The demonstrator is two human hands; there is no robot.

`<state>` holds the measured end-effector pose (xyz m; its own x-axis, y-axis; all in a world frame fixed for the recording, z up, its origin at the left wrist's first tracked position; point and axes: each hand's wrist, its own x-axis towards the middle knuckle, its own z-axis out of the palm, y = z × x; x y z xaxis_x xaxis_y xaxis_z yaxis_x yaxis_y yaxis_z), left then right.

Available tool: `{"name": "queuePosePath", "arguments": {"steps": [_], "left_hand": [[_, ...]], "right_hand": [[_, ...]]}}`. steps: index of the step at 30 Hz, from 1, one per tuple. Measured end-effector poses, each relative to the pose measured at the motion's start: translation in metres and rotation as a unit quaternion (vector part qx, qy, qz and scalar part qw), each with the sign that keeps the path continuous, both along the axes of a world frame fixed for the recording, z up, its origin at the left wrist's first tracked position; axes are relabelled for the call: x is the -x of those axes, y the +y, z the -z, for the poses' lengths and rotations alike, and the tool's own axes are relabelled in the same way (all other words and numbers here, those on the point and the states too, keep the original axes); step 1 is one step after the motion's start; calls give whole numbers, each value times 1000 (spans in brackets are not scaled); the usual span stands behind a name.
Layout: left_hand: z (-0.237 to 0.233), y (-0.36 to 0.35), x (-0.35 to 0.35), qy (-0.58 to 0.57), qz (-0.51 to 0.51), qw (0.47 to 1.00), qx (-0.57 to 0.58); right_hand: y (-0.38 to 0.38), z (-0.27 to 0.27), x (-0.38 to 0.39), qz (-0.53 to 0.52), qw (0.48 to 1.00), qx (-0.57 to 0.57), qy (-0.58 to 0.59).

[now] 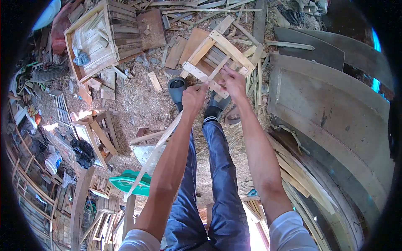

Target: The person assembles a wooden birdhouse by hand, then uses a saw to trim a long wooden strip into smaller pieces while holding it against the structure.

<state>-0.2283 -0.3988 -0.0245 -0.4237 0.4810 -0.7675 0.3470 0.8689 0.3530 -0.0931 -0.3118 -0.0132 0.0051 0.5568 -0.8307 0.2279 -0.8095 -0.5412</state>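
Observation:
A small wooden frame (231, 47), built of pale slats, rests tilted near the feet. My left hand (194, 98) is closed on a long thin wooden strip (157, 146), just below the frame's near corner. One end of the strip trails down to the left past my forearm. Another narrow slat (219, 67) crosses the frame's opening between the hands. My right hand (234, 84) is at the near rail, its fingers curled together over the inside of the frame; what they pinch is hidden.
A wooden crate (109, 44) holding scraps stands at upper left. Wood shavings and offcuts cover the ground. Large dark sheets (331, 98) lean at right, beside stacked strips (299, 175). A green plastic object (132, 183) lies lower left, near a small wooden box (88, 136).

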Motion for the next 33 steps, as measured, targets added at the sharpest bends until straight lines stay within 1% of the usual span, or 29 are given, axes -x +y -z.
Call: {"name": "queuePosePath", "arguments": {"steps": [3, 4, 6, 9, 11, 14, 15, 16, 19, 24, 27, 30, 33], "left_hand": [[0, 1, 2, -23, 0, 1000, 19], [-5, 4, 2, -24, 0, 1000, 19], [-15, 9, 1, 13, 14, 1000, 18], [-17, 12, 4, -11, 17, 999, 38], [-15, 11, 4, -4, 18, 999, 33], [-16, 12, 4, 4, 15, 999, 40], [-17, 14, 3, 4, 10, 999, 50], [-19, 15, 4, 4, 9, 999, 50], [-23, 16, 4, -11, 6, 999, 44], [-27, 17, 5, 7, 13, 1000, 25], [-13, 11, 5, 12, 6, 1000, 26], [-26, 19, 7, 8, 15, 999, 33], [-26, 19, 9, 13, 7, 1000, 27]], "right_hand": [[0, 0, 2, 4, 1000, -2, -8], [0, 0, 2, -2, 1000, 2, -21], [-2, 2, 1, 2, 1000, 0, -24], [-2, 3, 2, 3, 999, -6, -34], [-1, 2, 2, 2, 999, -6, -40], [-2, -1, 3, -6, 998, -18, -52], [-2, -3, 2, -33, 997, -27, -57], [-2, -4, 1, -59, 996, -35, -62], [-1, -7, 2, -66, 995, -41, -65], [3, -15, 7, -75, 994, -32, -74], [2, -9, 8, -79, 994, -30, -73], [1, -1, 7, -83, 994, -36, -68], [2, -4, 11, -79, 994, -37, -60]]}}
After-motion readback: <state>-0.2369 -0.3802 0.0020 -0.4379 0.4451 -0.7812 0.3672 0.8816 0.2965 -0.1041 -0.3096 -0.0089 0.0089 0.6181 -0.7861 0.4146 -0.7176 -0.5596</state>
